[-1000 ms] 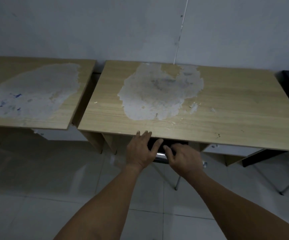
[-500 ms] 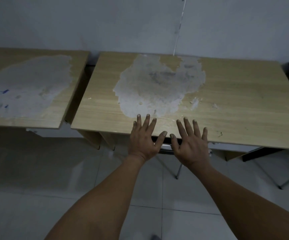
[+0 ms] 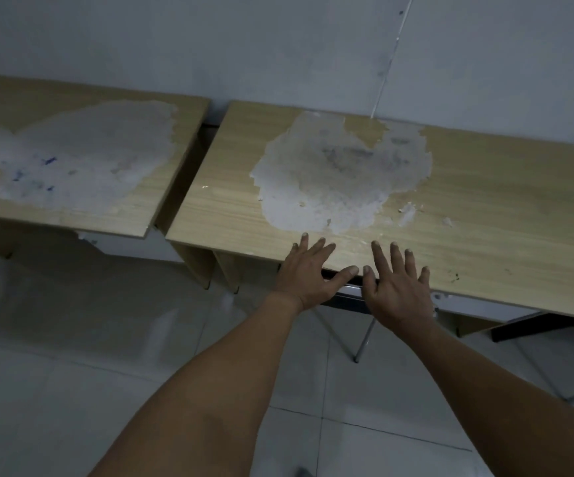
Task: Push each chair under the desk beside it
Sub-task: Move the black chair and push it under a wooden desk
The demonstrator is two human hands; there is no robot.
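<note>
A wooden desk [image 3: 478,215] with a large peeled white patch stands against the wall. Under its front edge sits a dark chair [image 3: 349,299]; only a strip of its black back and a thin metal leg [image 3: 364,335] show. My left hand [image 3: 308,273] is spread flat above the desk's front edge, fingers apart, holding nothing. Beside it, my right hand [image 3: 397,284] is likewise flat with fingers spread and nothing in it. Both hands are over the chair's back; I cannot tell if they touch it.
A second worn desk [image 3: 113,204] stands to the left with a narrow gap between them. A dark bar and metal legs [image 3: 533,325] show under the desk's right end. White tiled floor [image 3: 72,356] lies in front.
Both hands let go of the chair's back and rose with fingers spread over the desk's front edge. The view has shifted slightly to the left.
</note>
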